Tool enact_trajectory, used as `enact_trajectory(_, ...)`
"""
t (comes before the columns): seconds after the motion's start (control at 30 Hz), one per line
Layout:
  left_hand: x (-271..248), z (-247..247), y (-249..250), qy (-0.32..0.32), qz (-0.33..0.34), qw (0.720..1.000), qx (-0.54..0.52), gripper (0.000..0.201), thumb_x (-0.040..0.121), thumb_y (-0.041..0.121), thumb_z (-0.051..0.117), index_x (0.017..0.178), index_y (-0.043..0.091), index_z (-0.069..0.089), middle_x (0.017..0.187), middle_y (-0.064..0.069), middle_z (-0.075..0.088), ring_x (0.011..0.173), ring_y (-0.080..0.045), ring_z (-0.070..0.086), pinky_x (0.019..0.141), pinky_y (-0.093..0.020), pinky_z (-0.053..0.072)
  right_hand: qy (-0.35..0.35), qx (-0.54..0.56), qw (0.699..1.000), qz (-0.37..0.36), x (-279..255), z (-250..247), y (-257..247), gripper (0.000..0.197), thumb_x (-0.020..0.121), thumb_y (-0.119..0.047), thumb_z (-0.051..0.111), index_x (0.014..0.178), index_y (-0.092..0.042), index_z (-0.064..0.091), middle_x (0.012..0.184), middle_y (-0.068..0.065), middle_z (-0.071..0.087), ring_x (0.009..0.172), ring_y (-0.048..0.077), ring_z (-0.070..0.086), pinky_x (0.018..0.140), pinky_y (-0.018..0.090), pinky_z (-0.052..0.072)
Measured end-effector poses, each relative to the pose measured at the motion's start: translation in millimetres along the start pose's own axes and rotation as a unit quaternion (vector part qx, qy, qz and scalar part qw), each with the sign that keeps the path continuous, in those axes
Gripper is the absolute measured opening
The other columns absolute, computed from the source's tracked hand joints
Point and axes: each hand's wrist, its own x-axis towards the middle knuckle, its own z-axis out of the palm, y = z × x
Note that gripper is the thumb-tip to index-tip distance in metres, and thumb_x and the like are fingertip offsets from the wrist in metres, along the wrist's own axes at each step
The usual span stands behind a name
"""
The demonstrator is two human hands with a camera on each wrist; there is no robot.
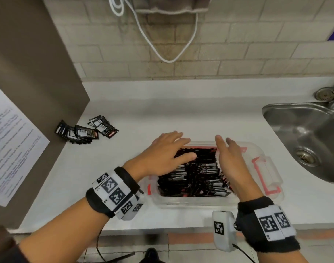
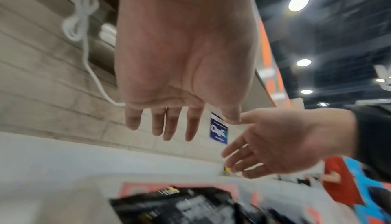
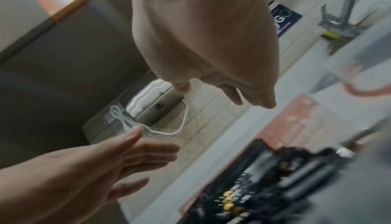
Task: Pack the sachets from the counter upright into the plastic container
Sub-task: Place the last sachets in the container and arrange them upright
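Both hands hover over the plastic container [image 1: 257, 149], which sits on the white bench [image 1: 181, 114] just in front of the person. The left hand [image 1: 162, 150] reaches in from the left, palm down, fingers straight and spread, slanting toward the far rim; its grip is open and holds nothing, as the left wrist view confirms with all fingers extended. Whether its fingertips touch the sachets below cannot be told. The right hand [image 1: 228, 158] stands edge-on, palm turned toward the left hand, fingers straight and together, pointing away from the person; its grip is likewise open and empty. Between and beneath the two hands, the packed sachets [image 1: 196, 179] fill most of the container, dark packets standing on edge in rows. Off beyond the left hand, well apart from it, a small heap of loose sachets [image 1: 82, 131] lies flat on the bench near the brown side wall [image 1: 39, 73]. Right of the right hand lies a steel sink [image 1: 304, 133].
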Motion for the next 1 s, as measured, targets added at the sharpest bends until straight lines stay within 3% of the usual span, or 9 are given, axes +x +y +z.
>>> enact_trajectory(0.07,-3.8,-20.5,-20.1,0.060,-0.035,0.997,-0.031,0.072,0.093,0.068,0.035,0.151,0.026,0.040,0.157,-0.002,0.036,0.147,-0.018,0.022,0.121,-0.042,0.022,-0.013,-0.012,0.999,-0.031,-6.1,12.7,-19.4,0.074,0.100,-0.057,0.045,0.159,-0.020,0.020,0.167,-0.001,0.016,0.152,0.019,0.018,0.123,0.043,0.020)
enact_trajectory(0.13,-9.3,-37.5,-44.6,0.114,-0.070,0.990,-0.033,0.054,0.098,0.054,0.050,0.144,0.025,0.048,0.145,-0.002,0.047,0.139,-0.021,0.034,0.114,-0.041,0.032,-0.050,-0.029,0.996,-0.063,-12.6,27.9,-41.0,0.075,0.099,-0.053,0.051,0.159,-0.022,0.018,0.167,-0.004,0.013,0.153,0.017,0.017,0.122,0.041,0.020)
enact_trajectory(0.33,-35.3,-84.9,-122.7,0.181,-0.184,0.965,-0.043,0.040,0.096,0.034,0.065,0.132,0.017,0.061,0.128,-0.006,0.060,0.114,-0.021,0.056,0.098,-0.031,0.043,-0.179,-0.082,0.971,-0.135,-17.1,92.0,-101.6,0.079,0.099,-0.044,0.057,0.160,-0.019,0.014,0.166,-0.003,0.013,0.151,0.018,0.021,0.117,0.032,0.023)
enact_trajectory(0.47,-53.4,-112.7,-176.2,0.212,-0.255,0.943,-0.038,0.036,0.097,0.032,0.063,0.127,0.012,0.064,0.128,-0.007,0.063,0.118,-0.022,0.058,0.092,-0.027,0.039,-0.242,-0.104,0.950,-0.168,-10.3,145.0,-135.0,0.079,0.099,-0.044,0.057,0.160,-0.018,0.013,0.167,-0.001,0.013,0.151,0.018,0.020,0.118,0.033,0.024)
enact_trajectory(0.6,-64.0,-127.8,-224.4,0.205,-0.318,0.926,-0.011,0.033,0.099,0.019,0.058,0.131,0.011,0.062,0.132,-0.011,0.060,0.122,-0.027,0.056,0.103,-0.034,0.041,-0.294,-0.127,0.935,-0.152,7.4,201.3,-153.2,0.079,0.099,-0.040,0.058,0.160,-0.013,0.015,0.166,0.005,0.016,0.150,0.022,0.023,0.116,0.034,0.026)
enact_trajectory(0.7,-65.7,-129.9,-253.2,0.194,-0.346,0.918,-0.001,0.036,0.098,0.009,0.053,0.133,0.010,0.060,0.137,-0.011,0.057,0.128,-0.028,0.053,0.108,-0.036,0.039,-0.318,-0.161,0.926,-0.127,26.9,239.5,-158.0,0.072,0.099,-0.035,0.057,0.156,-0.008,0.021,0.160,0.010,0.029,0.143,0.026,0.035,0.100,0.030,0.034)
enact_trajectory(0.77,-63.3,-127.1,-267.7,0.177,-0.360,0.916,0.002,0.037,0.097,0.009,0.054,0.134,0.009,0.057,0.138,-0.012,0.055,0.129,-0.029,0.050,0.109,-0.038,0.038,-0.328,-0.181,0.921,-0.100,41.1,260.3,-156.4,0.068,0.100,-0.033,0.055,0.154,-0.005,0.024,0.156,0.012,0.034,0.139,0.027,0.039,0.092,0.028,0.033)
enact_trajectory(0.9,-50.7,-123.4,-289.7,0.142,-0.365,0.920,0.002,0.041,0.099,0.013,0.055,0.139,0.010,0.053,0.142,-0.012,0.050,0.133,-0.029,0.045,0.110,-0.037,0.036,-0.340,-0.239,0.908,-0.056,70.4,293.9,-146.1,0.063,0.101,-0.030,0.053,0.151,-0.001,0.027,0.151,0.016,0.040,0.135,0.030,0.042,0.091,0.029,0.034)
enact_trajectory(1.0,-36.2,-132.1,-304.7,0.130,-0.361,0.923,-0.017,0.043,0.100,0.013,0.052,0.143,0.009,0.051,0.146,-0.012,0.049,0.136,-0.029,0.044,0.112,-0.037,0.034,-0.342,-0.282,0.895,-0.050,89.7,314.6,-138.6,0.059,0.100,-0.029,0.053,0.147,-0.001,0.031,0.145,0.016,0.045,0.123,0.028,0.048,0.090,0.029,0.038)
